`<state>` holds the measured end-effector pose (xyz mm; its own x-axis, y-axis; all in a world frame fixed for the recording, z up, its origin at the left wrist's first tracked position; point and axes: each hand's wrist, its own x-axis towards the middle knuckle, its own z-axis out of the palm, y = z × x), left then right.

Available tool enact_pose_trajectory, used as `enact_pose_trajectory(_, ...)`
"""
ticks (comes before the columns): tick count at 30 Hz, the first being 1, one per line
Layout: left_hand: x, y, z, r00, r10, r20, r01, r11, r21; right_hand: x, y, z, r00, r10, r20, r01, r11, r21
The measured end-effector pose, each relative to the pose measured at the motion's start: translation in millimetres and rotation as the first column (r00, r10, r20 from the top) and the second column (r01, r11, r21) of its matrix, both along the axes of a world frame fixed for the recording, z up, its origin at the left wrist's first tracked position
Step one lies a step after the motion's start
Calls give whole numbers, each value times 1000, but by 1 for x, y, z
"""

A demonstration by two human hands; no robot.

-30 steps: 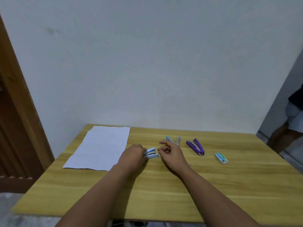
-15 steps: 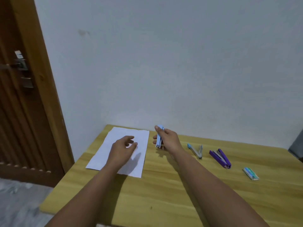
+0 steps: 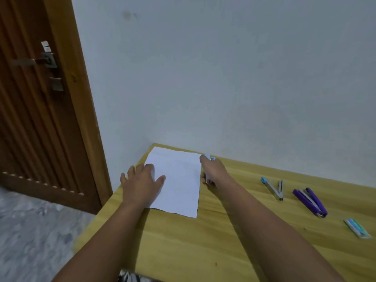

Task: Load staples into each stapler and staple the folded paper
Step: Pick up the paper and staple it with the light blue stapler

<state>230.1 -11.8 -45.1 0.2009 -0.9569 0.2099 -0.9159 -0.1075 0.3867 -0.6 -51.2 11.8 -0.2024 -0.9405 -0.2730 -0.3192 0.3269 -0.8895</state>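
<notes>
A white sheet of paper [image 3: 179,184] lies at the table's far left corner. My left hand [image 3: 140,182] rests flat on its left side, fingers spread. My right hand [image 3: 213,171] grips a small light-blue stapler [image 3: 207,159] right at the paper's right edge; most of the stapler is hidden by the fingers. To the right lie a blue-tipped stapler [image 3: 273,188] hinged wide open, a purple stapler [image 3: 310,202] also open, and a green box of staples [image 3: 358,227].
The wooden table [image 3: 223,241] stands against a pale wall. A brown door [image 3: 36,110] with a metal latch is at the left, with marbled floor [image 3: 36,237] beneath it. The table's left edge runs just beside my left forearm.
My right hand carried the light-blue stapler left to the paper's right edge. My left hand slid to the paper's left side and flattened. The camera swung left.
</notes>
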Motion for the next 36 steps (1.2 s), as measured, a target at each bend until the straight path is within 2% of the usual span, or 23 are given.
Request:
enact_pose_trajectory(2,-2,-1,3,997,1,-83,-6,998,-66,-2,1,-2,974,31,-226,-44,997,-56)
enact_pose_trajectory(4,-1,-3,4,968,-25,-248,-13,989,-150,-2,0,-4,960,41,-277,-60,996,-59)
enact_pose_trajectory(5,0,-4,6,926,-53,-374,-17,983,-180,-2,0,-5,966,42,-257,-61,996,-65)
enact_pose_trajectory(7,-1,-3,13,777,-101,-621,-34,979,-203,-4,0,-7,989,28,-148,-40,996,-81)
enact_pose_trajectory(10,-1,-3,25,579,-121,-806,-96,972,-215,-17,3,-6,990,5,140,-9,1000,25)
enact_pose_trajectory(12,0,-2,33,529,-135,-838,-105,969,-223,-28,10,-5,947,-11,322,-27,993,113)
enact_pose_trajectory(15,3,0,43,500,-194,-844,7,976,-220,-40,17,-3,868,-46,494,3,996,87)
enact_pose_trajectory(17,3,5,50,535,-242,-809,143,970,-195,-47,23,0,840,-50,540,46,999,20)
enact_pose_trajectory(19,2,11,57,543,-259,-799,189,965,-184,-54,31,5,831,-34,556,75,996,-53)
enact_pose_trajectory(21,2,18,68,493,-251,-833,180,966,-184,-60,41,11,820,-15,571,101,988,-120)
enact_pose_trajectory(24,3,25,80,370,-279,-886,209,954,-213,-65,53,21,817,38,575,104,972,-212)
enact_pose_trajectory(26,0,32,88,338,-299,-893,219,947,-234,-70,63,29,814,52,578,123,958,-259)
enact_pose_trajectory(28,-6,39,97,357,-312,-881,225,944,-243,-75,72,34,847,54,529,141,936,-321)
enact_pose_trajectory(30,-12,46,106,378,-326,-866,244,938,-247,-81,81,40,940,45,338,113,894,-433)
enact_pose_trajectory(32,-17,54,117,387,-342,-856,263,931,-253,-88,94,46,991,64,117,7,850,-526)
enact_pose_trajectory(36,-25,67,134,401,-369,-838,317,915,-251,-94,112,64,966,218,-137,-258,820,-511)
